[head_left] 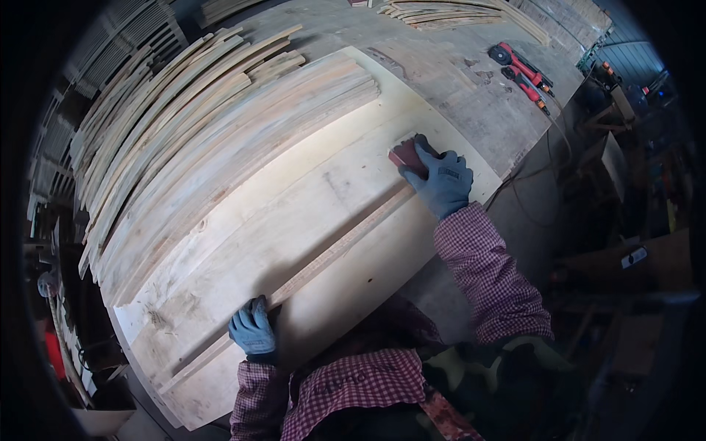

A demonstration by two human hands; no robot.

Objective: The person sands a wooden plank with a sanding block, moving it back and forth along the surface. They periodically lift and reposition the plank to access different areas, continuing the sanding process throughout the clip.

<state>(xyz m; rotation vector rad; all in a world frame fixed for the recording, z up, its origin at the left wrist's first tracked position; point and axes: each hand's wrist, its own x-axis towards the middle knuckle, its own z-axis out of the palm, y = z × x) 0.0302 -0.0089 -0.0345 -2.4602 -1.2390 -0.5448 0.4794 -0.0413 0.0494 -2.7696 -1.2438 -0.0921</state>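
A long, narrow wooden strip (pixel 334 250) lies diagonally across the pale tabletop board (pixel 331 309). My left hand (pixel 252 328), in a blue-grey work glove, is closed around the strip's lower left part. At the strip's upper right end is my gloved right hand (pixel 446 181), with its fingers wrapped round a dark red block (pixel 404 155) that looks like a sanding block. The block sits at or against the end of the strip; the exact contact is hidden under the hand.
Side by side beyond the strip lie several flat wooden slats (pixel 243 147), with a looser pile of slats (pixel 162 125) farther left. Two red power tools (pixel 523 73) rest on the far right tabletop, and a hose (pixel 540 173) hangs off its edge. More slats (pixel 441 11) lie at the back.
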